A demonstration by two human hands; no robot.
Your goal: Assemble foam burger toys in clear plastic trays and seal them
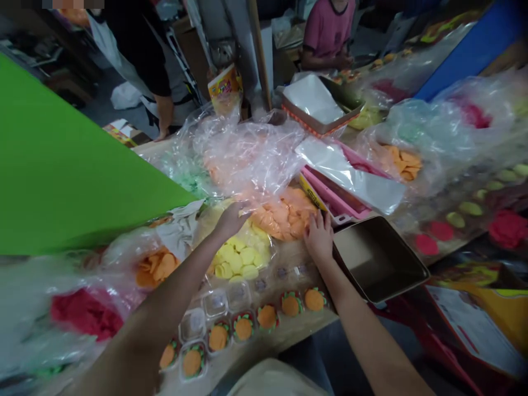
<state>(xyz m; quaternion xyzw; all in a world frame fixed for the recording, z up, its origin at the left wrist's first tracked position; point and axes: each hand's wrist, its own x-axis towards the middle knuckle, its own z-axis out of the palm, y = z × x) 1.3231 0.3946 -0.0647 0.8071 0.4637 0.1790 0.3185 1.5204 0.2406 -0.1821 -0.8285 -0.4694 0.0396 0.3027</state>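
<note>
My left hand (pixel 233 220) is at the near edge of a crumpled clear plastic bag (pixel 256 148), its fingers closed on the film and partly hidden. Orange flat pieces (pixel 284 214) lie in the mouth of this bag. At their right edge rests my right hand (pixel 320 234), fingers apart and touching the pieces. Below my left hand is a clear bag with yellow round pieces (pixel 241 256). Nearer to me stand small clear plastic boxes (pixel 215 303), several holding burger-shaped pieces (pixel 243 328) with orange tops and green edges.
An empty brown tray (pixel 379 258) lies beside my right forearm, with a pink box (pixel 330 192) behind it. A green panel (pixel 74 165) rises at left. Bags with red pieces (pixel 86 313) and orange pieces (pixel 402 162) flank the table. Across it sits a person (pixel 330 33) in pink.
</note>
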